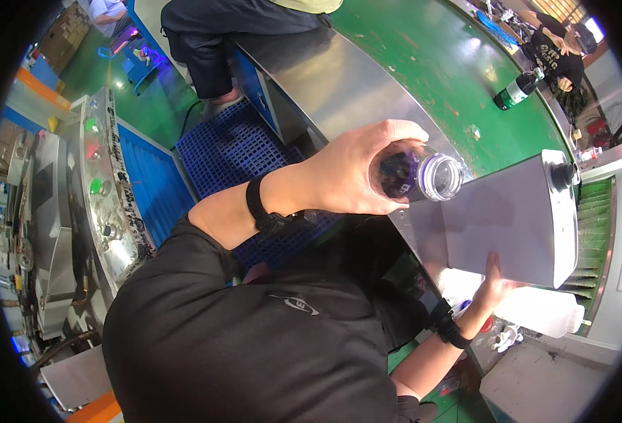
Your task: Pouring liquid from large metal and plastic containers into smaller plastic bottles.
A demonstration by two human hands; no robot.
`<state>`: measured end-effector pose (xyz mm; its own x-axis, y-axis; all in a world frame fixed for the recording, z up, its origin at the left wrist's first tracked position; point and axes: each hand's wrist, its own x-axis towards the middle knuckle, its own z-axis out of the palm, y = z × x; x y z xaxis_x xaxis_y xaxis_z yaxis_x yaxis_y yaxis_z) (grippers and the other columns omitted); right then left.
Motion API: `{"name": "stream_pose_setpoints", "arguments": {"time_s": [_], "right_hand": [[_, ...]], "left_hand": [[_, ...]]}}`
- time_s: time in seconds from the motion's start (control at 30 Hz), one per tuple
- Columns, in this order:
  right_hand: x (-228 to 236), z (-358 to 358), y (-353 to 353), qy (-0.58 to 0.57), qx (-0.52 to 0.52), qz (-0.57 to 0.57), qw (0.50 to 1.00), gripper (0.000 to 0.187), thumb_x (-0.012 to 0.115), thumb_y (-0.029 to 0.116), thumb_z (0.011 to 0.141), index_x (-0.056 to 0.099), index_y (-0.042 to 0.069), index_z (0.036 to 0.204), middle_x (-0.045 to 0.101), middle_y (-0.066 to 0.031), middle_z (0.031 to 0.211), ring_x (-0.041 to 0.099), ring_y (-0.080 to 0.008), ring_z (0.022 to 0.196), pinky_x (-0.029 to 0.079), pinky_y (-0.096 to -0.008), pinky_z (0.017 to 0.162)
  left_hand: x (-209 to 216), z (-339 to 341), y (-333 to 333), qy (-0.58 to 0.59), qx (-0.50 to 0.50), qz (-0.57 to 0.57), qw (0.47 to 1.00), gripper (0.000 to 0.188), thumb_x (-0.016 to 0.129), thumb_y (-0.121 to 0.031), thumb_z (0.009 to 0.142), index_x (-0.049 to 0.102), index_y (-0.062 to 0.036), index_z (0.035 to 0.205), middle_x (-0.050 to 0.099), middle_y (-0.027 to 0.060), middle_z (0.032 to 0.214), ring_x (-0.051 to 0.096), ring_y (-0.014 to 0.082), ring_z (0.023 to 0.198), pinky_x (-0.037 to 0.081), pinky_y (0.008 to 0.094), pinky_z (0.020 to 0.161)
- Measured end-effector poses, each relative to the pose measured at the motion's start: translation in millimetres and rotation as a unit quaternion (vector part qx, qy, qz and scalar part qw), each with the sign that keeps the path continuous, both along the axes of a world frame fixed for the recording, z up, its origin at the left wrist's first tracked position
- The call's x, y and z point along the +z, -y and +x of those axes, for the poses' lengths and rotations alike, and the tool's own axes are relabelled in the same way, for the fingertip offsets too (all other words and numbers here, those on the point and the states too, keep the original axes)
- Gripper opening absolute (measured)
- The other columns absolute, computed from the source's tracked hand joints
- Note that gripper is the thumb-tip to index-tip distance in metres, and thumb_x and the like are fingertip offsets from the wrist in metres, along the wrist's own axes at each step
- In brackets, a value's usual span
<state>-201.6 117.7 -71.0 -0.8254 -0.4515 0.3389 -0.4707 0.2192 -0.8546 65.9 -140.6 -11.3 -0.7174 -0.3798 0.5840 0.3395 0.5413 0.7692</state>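
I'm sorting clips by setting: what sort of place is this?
Probably a factory workshop: a metal panel with green and red controls, a metal worktop, and green flooring.

Clear bottle [408, 171] in left hand [336, 169]

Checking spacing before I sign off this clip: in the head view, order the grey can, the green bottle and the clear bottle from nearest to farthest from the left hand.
From the left hand:
1. Clear bottle: in its grasp.
2. Grey can: to its right.
3. Green bottle: upper right, near another person.
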Motion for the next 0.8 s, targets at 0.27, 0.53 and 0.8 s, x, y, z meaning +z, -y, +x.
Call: {"name": "stream_pose_setpoints", "arguments": {"time_s": [0.27,0.53,0.8], "right_hand": [[27,33,39,-0.182,0.007,-0.156,0.971,0.103,0.084,0.019,0.069,0.025,0.001,0.151,0.038,-0.0172,0.144,0.042,-0.0308,0.129,0.032,-0.0491,0.113],[65,54,24,-0.136,0.093,-0.128,0.978,0.117,0.089,0.024,0.065,0.018,0.004,0.157,0.042,-0.0145,0.144,0.041,-0.0287,0.134,0.033,-0.0467,0.112],[117,111,-54,-0.029,0.069,-0.039,0.996,0.078,0.086,0.023,0.063,0.052,-0.005,0.127,0.062,-0.014,0.114,0.062,-0.0219,0.097,0.051,-0.0359,0.085]], "left_hand": [[-24,-1,14,0.02,0.011,0.069,0.997,0.085,0.086,0.001,0.066,0.04,-0.0082,0.137,0.054,0.0087,0.125,0.053,0.0204,0.124,0.038,0.0362,0.111],[-31,2,23,0.076,0.046,0.069,0.994,0.087,0.087,-0.003,0.067,0.038,-0.007,0.139,0.055,0.0141,0.13,0.056,0.0241,0.125,0.04,0.0383,0.111],[-15,11,16,0.123,0.07,0.007,0.99,0.083,0.087,-0.011,0.067,0.041,-0.0052,0.137,0.061,0.0155,0.119,0.063,0.0275,0.115,0.047,0.0376,0.101]]}}
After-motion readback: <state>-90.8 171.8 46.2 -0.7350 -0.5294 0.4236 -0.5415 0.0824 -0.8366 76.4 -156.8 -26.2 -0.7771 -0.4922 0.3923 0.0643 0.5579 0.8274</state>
